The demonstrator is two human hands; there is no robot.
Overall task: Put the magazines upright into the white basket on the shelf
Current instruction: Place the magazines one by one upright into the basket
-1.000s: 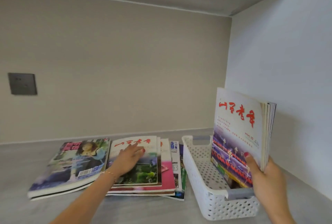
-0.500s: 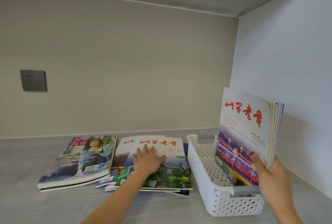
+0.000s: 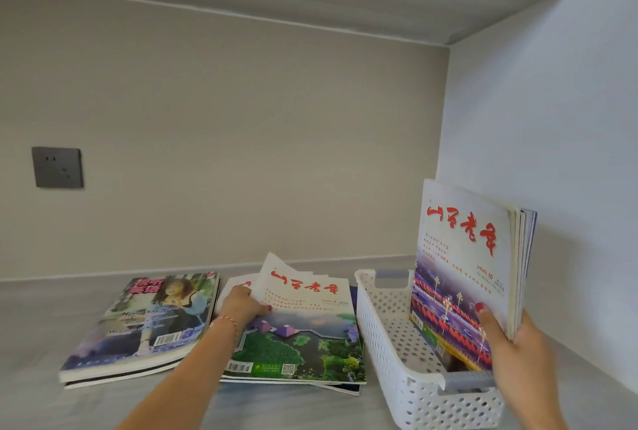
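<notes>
Right hand (image 3: 514,343) clamps upright magazines (image 3: 462,257) in basket (image 3: 390,336), preventing toppling; left hand (image 3: 241,305) pinches top magazine (image 3: 303,309), lifting its edge.

I see a grey shelf (image 3: 41,343) carrying two stacks of magazines: one far left (image 3: 145,322), another in the middle (image 3: 303,336), and a white basket (image 3: 414,384) at right.
</notes>
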